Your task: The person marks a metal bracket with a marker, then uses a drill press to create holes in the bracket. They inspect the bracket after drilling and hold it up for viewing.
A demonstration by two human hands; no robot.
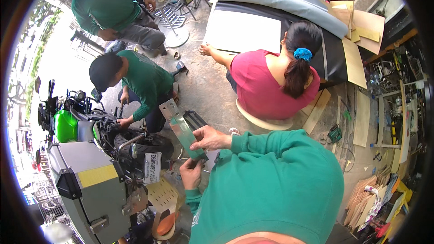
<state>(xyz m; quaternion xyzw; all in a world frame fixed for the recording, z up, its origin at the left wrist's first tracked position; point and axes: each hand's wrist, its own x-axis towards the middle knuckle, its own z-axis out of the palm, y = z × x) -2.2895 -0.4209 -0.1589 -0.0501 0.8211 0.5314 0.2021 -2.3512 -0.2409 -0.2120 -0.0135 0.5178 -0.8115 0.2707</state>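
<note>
Head view showed the person's left hand [192, 171] clenched round the lower end of a flat metal bracket [181, 129] while the right hand [209, 138] pinched its middle, raising it slantwise above the motorcycle's rear tyre [147, 142], seemingly for inspection.
</note>
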